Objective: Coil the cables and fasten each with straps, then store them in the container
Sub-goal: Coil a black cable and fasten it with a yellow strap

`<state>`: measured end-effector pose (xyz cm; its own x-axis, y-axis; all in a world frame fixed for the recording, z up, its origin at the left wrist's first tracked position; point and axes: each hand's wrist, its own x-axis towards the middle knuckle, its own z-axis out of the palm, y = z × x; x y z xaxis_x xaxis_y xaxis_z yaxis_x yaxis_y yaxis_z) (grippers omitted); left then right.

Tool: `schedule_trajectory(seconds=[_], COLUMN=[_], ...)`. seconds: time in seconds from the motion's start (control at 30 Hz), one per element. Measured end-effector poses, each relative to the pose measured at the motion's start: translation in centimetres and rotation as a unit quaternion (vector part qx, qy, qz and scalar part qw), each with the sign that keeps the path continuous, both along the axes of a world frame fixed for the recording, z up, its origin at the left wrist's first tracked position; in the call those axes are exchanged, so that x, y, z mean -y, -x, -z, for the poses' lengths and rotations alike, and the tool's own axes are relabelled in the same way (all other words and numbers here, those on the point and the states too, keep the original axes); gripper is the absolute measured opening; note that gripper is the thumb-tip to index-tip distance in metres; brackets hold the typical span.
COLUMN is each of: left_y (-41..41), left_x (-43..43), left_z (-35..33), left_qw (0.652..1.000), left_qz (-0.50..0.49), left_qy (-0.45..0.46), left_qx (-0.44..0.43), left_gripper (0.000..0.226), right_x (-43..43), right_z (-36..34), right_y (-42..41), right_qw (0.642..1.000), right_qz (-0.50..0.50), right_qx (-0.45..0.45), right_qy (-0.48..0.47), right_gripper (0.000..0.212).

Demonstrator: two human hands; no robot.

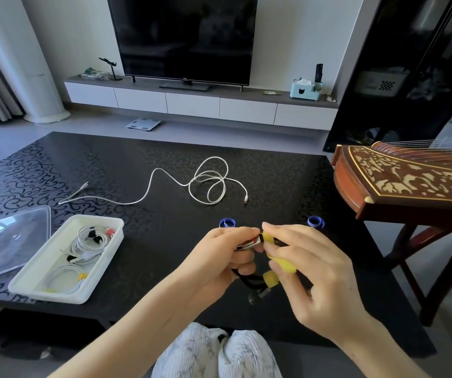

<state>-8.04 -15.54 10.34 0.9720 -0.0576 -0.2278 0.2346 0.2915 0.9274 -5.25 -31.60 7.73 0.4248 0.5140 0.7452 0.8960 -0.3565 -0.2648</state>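
1. Left hand [226,259] grips the coiled black cable [246,281] over the worktop [143,241], keeping its loops together.
2. Right hand [311,279] pinches the yellow strap [283,264], apparently to wrap it round the coil.
3. Container [47,294] sits left, within reach.

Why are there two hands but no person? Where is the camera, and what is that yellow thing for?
There is just one picture. The camera sits on the person's head and looks down, so you see only their own arms. The left hand grips a coiled black cable. The right hand pinches a yellow strap that goes round the coil. On the dark table lie a loose white cable, a blue strap and a second blue strap. There is also a white container with bundled cables inside, and its clear lid beside it.
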Motion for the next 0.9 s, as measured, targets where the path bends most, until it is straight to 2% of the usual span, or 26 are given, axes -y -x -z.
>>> schedule_trajectory(seconds=[0.07, 0.1, 0.17, 0.23, 0.27, 0.33, 0.43, 0.53, 0.6, 0.73, 0.8, 0.9], left_y=[-0.1, -0.2, -0.2, -0.2, -0.3, -0.3, -0.3, -0.2, -0.1, -0.3, -0.3, -0.3], left_x=[-0.4, -0.6, -0.9, -0.8, -0.8, -0.6, -0.4, -0.1, -0.1, -0.2, -0.2, -0.2], left_z=[0.0, -0.1, -0.5, -0.8, -0.9, -1.0, -1.0, -1.0, -0.9, -0.7, -0.7, -1.0], left_qw=[0.999, 0.998, 0.994, 0.991, 0.988, 0.982, 0.982, 0.989, 0.989, 0.979, 0.968, 0.954], left_qz=[0.000, 0.002, 0.010, 0.016, 0.021, 0.032, 0.050, 0.063, 0.070, 0.066, 0.048, 0.038], left_qy=[-0.032, -0.053, -0.085, -0.109, -0.124, -0.156, -0.145, -0.093, -0.080, -0.125, -0.173, -0.219], left_qx=[0.022, 0.039, 0.063, 0.080, 0.089, 0.104, 0.107, 0.095, 0.099, 0.148, 0.174, 0.199], left_gripper=[0.039, 0.039, 0.041, 0.041, 0.040, 0.037, 0.034, 0.031, 0.031, 0.028, 0.027, 0.031], right_x=[0.6, 0.9, 1.3, 1.1, 0.9, 0.5, 0.3, 0.4, 0.4, 0.3, 0.1, 0.1], right_z=[-0.7, -1.2, -2.1, -2.7, -2.9, -3.1, -4.0, -5.0, -5.2, -4.9, -4.7, -5.0], right_y=[0.2, 0.2, 0.3, 0.2, 0.2, -0.1, -0.2, -0.1, -0.1, 0.3, 0.7, 0.6], right_qw=[0.991, 0.975, 0.921, 0.884, 0.884, 0.909, 0.914, 0.901, 0.904, 0.922, 0.913, 0.860], right_qz=[-0.060, -0.092, -0.130, -0.117, -0.095, -0.033, -0.022, -0.045, -0.036, -0.004, -0.006, -0.034], right_qx=[-0.117, -0.198, -0.350, -0.420, -0.428, -0.404, -0.404, -0.432, -0.427, -0.386, -0.403, -0.497], right_qy=[-0.022, -0.046, -0.114, -0.169, -0.165, -0.097, -0.023, -0.010, -0.006, -0.032, -0.062, -0.107], right_gripper=[0.025, 0.028, 0.028, 0.023, 0.026, 0.036, 0.028, 0.028, 0.028, 0.024, 0.024, 0.029])
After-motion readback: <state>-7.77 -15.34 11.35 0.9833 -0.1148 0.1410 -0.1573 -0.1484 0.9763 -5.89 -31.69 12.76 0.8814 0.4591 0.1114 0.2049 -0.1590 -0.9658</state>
